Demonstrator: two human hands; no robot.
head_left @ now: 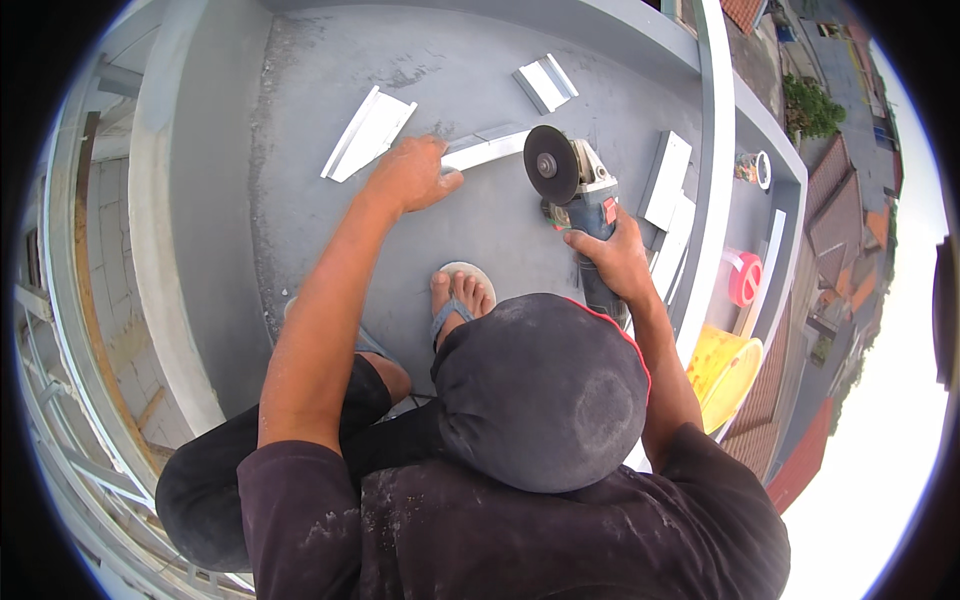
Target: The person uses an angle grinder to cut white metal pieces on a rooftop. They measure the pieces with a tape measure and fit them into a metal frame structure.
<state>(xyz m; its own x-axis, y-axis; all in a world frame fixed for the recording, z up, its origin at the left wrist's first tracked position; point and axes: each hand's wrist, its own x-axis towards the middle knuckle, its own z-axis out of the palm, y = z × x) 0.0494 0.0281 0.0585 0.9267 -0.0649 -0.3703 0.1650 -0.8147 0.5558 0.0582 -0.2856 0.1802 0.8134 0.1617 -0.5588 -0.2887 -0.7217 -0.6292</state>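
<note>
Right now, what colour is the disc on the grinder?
The disc is black, best seen in the head view.

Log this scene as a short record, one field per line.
Left grip: at the left end of the white strip; firmness of hold unclear
Right grip: closed around the angle grinder
Disc: black disc, near the strip's right end; contact unclear
Loose pieces: tapered white piece by the left grip; short white piece farther ahead
Surface: gray floor
Far right: yellow container
</note>
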